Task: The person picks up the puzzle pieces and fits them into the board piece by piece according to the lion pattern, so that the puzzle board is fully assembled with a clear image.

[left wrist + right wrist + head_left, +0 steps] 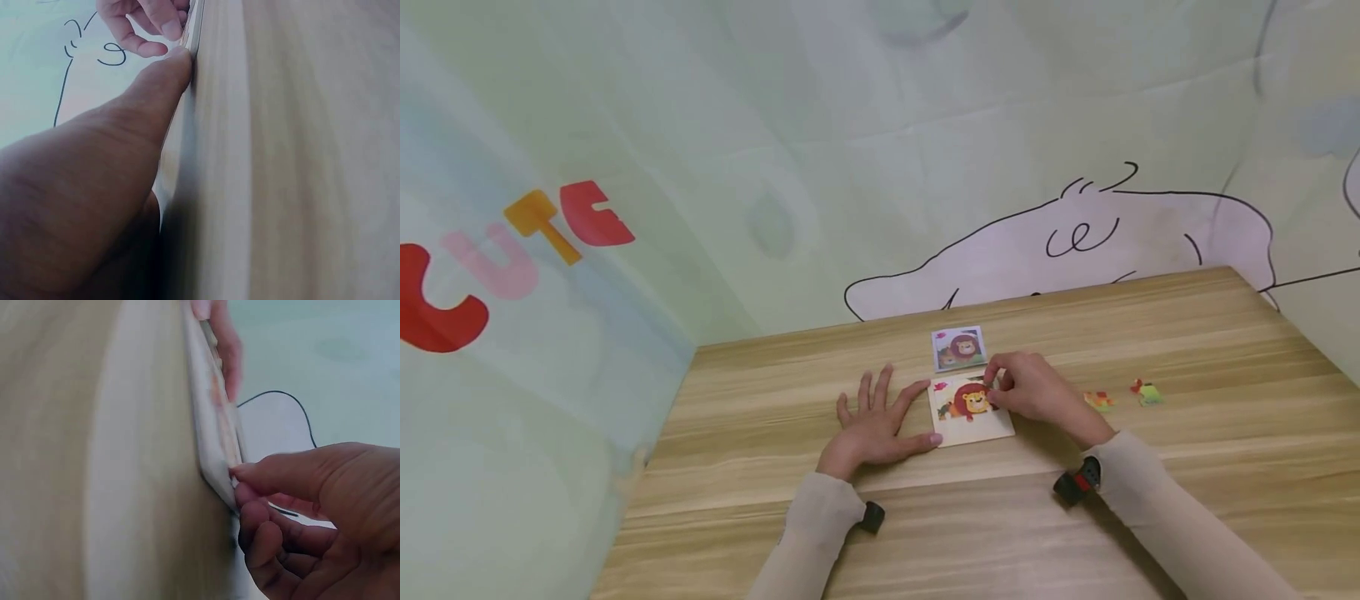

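Note:
A square puzzle board [973,432] lies on the table, its upper part filled with pieces forming a lion picture [975,400] and its lower part bare pale wood. My left hand [876,429] steadies the board's left side with spread fingers, the thumb on the lower left corner and the index finger near the upper left one. At the board's right edge, my right hand [1033,387] pinches a small puzzle piece between thumb and index finger. Those fingers mostly hide the piece; only a pale sliver shows in the right wrist view. Just behind the board sits a matching lion picture card [958,348].
Two loose puzzle pieces lie to the right of my right hand: an orange and green one [1099,401], and a green one with red [1147,392]. The wooden table [760,417] meets a printed cloth backdrop [790,167] at its back and left edges.

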`<state>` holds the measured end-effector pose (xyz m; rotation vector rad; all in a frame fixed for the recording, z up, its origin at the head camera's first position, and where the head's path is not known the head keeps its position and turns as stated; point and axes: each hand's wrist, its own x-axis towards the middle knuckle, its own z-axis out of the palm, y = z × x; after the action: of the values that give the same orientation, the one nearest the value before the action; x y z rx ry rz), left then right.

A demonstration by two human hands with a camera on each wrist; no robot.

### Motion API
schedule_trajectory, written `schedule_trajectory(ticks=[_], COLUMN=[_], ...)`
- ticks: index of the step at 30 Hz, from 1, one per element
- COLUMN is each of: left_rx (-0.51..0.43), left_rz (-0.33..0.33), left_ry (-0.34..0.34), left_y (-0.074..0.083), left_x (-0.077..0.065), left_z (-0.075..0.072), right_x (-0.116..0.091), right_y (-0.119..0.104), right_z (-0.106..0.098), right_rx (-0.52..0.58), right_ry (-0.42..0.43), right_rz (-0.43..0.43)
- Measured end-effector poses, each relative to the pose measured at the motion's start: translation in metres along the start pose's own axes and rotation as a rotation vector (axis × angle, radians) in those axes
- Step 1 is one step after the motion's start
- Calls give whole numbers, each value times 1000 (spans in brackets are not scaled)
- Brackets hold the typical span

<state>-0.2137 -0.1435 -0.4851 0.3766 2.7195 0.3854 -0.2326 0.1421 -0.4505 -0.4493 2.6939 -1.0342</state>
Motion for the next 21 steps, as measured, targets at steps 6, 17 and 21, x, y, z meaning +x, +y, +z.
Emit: schedule_trajectory(ticks=[6,17,21], left_rx=[-2,-15,-16], left_rz=[-2,4,4], left_ry=[-2,-6,-2], left_y=[1,1,1], left_x=[-1,-3,-3], left_z=[-2,-2,-2], right_x=[2,0,-2], right_y=[-1,6,9], right_z=[3,-6,-15], right_rx=[-12,2,20], right_ry=[16,-16,-24], right_rz=[-14,-31,-46])
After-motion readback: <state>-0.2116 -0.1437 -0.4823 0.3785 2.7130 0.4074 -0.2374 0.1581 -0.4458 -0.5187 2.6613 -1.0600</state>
